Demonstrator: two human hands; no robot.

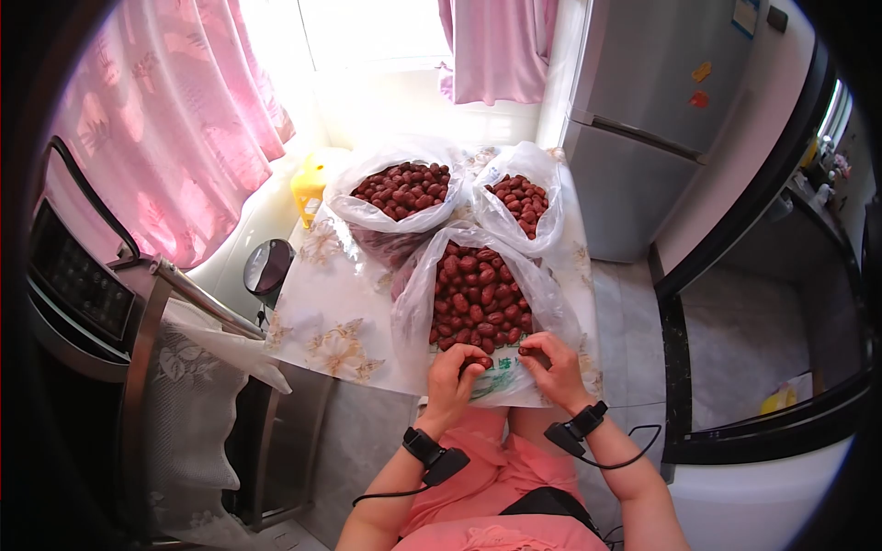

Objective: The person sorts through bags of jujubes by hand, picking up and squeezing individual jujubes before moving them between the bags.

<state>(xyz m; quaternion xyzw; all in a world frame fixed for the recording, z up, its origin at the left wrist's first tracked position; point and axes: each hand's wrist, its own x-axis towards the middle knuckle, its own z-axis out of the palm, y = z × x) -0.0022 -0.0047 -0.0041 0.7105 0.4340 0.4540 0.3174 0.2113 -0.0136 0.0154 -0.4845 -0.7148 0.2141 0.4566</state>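
Observation:
Dark red dried jujubes [476,298] fill an open clear plastic bag [554,303] at the table's near edge. Over the bag's front edge, my left hand [450,381] is closed with a jujube [479,362] between thumb and fingers. To its right, my right hand [557,369] pinches another jujube [525,350] at the fingertips. Green printing shows on the plastic between the two hands. Behind this bag stand two more open bags of jujubes, a larger left one [354,213] and a smaller right one [548,234].
A flowered cloth covers the table [317,303]. A yellow plastic stool [308,188] and a dark-lidded bin [268,266] stand to the left, near a cloth-draped appliance [188,404]. The grey refrigerator [634,138] is at the back right. A black-framed doorway [675,367] lies further right.

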